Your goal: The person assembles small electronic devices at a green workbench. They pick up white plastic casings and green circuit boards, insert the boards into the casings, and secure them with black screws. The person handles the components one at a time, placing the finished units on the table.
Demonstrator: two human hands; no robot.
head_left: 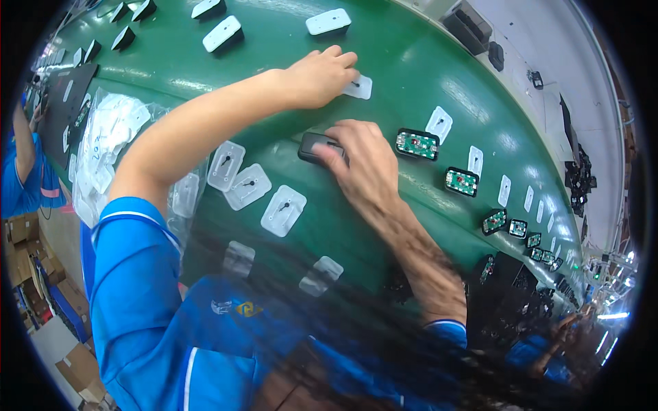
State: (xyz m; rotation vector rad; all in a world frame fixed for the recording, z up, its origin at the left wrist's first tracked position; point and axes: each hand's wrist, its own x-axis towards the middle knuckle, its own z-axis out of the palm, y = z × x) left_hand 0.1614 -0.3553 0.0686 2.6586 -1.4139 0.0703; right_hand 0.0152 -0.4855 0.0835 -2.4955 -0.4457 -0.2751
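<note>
My left hand [317, 77] reaches across the green bench with its fingers curled onto the left edge of a white plastic cover [364, 88]. The cover has rounded corners and a dark mark in its middle. Nearer to me, my right hand [367, 161] grips a small black plastic case [312, 146], thumb over its top; the palm hides the case's right end. To the right of that hand lies an open black case with a green circuit board [417, 144], a loose white cover [439, 125] behind it.
Several white covers [283, 210] lie at front left beside a clear plastic bag [103, 151] full of white parts. Cases with white tops [223, 34] stand at the back. More open cases with boards [461, 181] line the right side. Another person's arm [25, 147] shows far left.
</note>
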